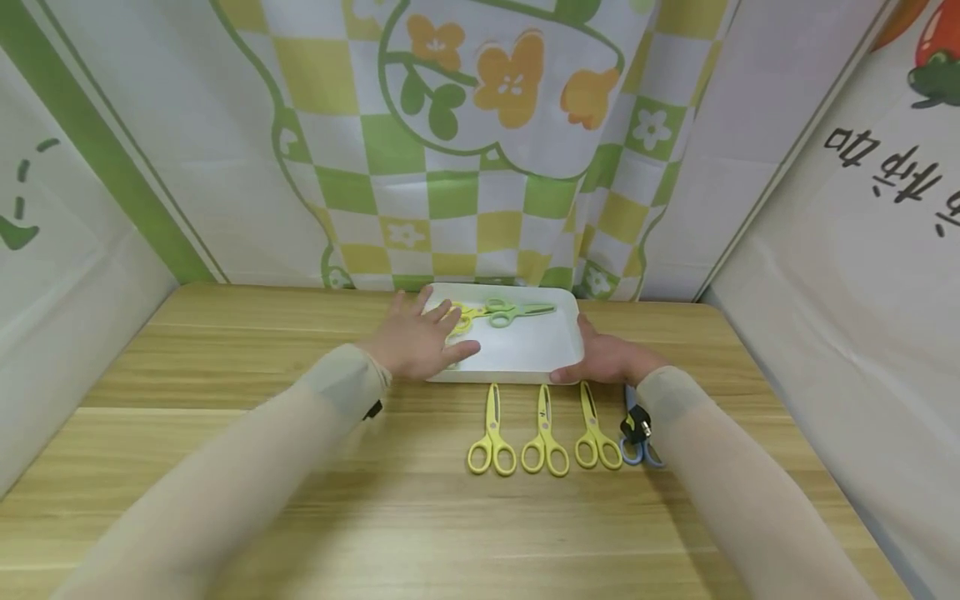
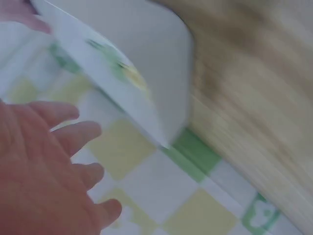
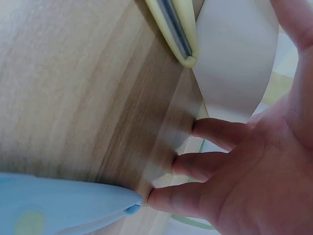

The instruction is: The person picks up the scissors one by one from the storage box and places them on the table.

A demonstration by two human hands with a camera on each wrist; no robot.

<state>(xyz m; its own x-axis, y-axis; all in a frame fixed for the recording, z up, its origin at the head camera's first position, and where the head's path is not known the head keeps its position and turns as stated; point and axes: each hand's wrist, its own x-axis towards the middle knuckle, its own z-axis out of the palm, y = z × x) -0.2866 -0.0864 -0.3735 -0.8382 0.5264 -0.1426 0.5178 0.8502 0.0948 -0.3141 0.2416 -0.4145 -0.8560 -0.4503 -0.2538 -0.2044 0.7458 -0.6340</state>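
A white tray (image 1: 517, 354) lies at the back of the table, holding a green pair of scissors (image 1: 510, 312) and a yellow pair (image 1: 463, 317) partly covered by fingers. My left hand (image 1: 420, 337) is spread over the tray's left end; in the left wrist view its fingers (image 2: 80, 134) are apart with nothing between them. At the tray's right end is my right hand (image 1: 611, 354), thumb by the front corner. The right wrist view shows its fingers (image 3: 200, 166) extended, tips at the tabletop beside the tray. Blue scissors (image 3: 63, 200) lie near those fingertips.
Three yellow pairs of scissors (image 1: 492, 437) stand in a row before the tray, handles towards me. The blue pair continues the row, partly hidden beneath my right wrist. A checked curtain (image 1: 450, 192) hangs behind the wooden table (image 1: 420, 533), with white cloth walls on both sides.
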